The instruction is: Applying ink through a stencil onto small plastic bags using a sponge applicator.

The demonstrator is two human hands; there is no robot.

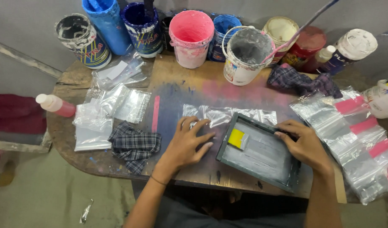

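Head view: left hand [189, 143] lies flat w/ fingers spread, palm down on a clear plastic bag [227, 115] spread on the paint-stained board [181, 84], gripping nothing. Right hand [301, 141] is curled over the right edge of a dark-framed print screen [261, 152], fingers closed on the frame rim. Screen sits tilted at centre-right, its far-left corner overlapping the bag; a yellow patch [236, 138] shows on the mesh near its left side.

Right of the screen: stack of clear zip bags w/ pink strips [358, 135], touching the right wrist area. Left: loose clear bags [105, 109], a checked cloth [132, 145] just beside the left hand, a pink strip [155, 113], small bottle w/ pink liquid [54, 104]. Far side: row of paint tubs, incl. a pink bucket [191, 38] and a white bucket [246, 55] w/ a stick in it, another checked rag [301, 81]. Whether the screen's near edge touches the board is prob. hidden by the arm
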